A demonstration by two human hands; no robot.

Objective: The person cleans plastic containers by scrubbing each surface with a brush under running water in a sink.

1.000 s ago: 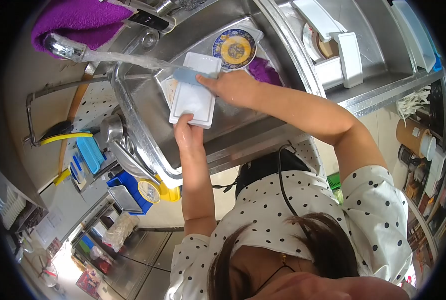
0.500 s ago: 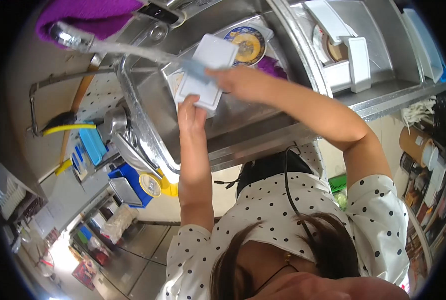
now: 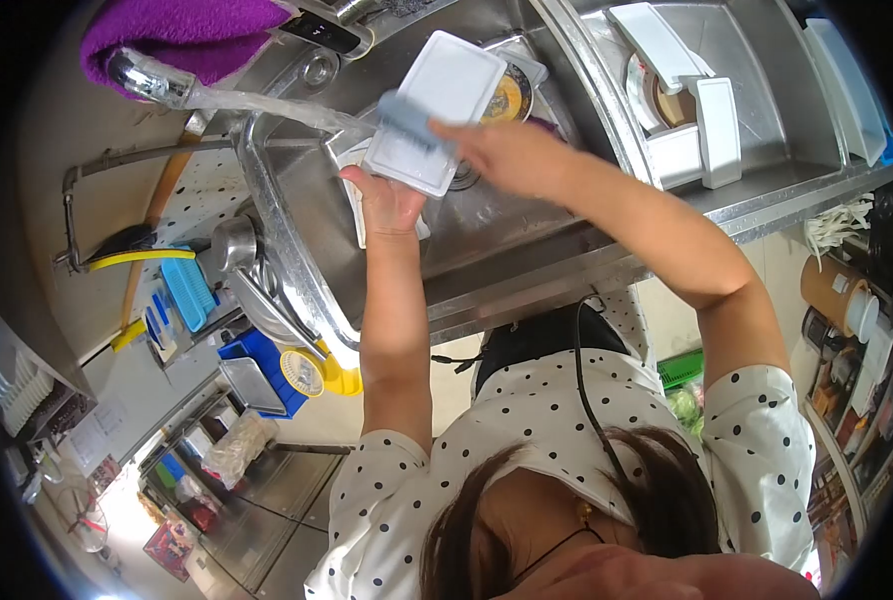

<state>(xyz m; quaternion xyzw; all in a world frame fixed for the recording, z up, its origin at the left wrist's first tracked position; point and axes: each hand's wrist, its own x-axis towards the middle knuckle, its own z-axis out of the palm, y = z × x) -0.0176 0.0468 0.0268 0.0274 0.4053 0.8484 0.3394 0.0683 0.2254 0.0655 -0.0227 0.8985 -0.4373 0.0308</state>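
Observation:
My left hand (image 3: pixel 395 204) grips the lower left end of a white rectangular tray (image 3: pixel 454 82), tilted over the sink (image 3: pixel 487 225). The thumb shows at the tray's corner; the other fingers are hidden underneath. My right hand (image 3: pixel 502 155) is closed on a blurred grey-blue scrub brush (image 3: pixel 407 120), which lies against the tray's face. Water (image 3: pixel 277 108) runs from the faucet (image 3: pixel 152 78) toward the tray's left edge. Below the tray, another white dish (image 3: pixel 356 210) rests in the sink. A patterned plate (image 3: pixel 512 96) is partly covered by the tray.
The right basin (image 3: pixel 767 100) holds several white rectangular dishes (image 3: pixel 719 130) and a round plate. A purple towel (image 3: pixel 192 38) hangs behind the faucet. Metal ladles and pans (image 3: pixel 239 245) stand left of the sink, with a blue basket (image 3: pixel 189 285) beyond.
The tray has moved up and right, covering more of the patterned plate. My left fingers have gone from its top face to beneath it. The brush has shifted slightly up the tray.

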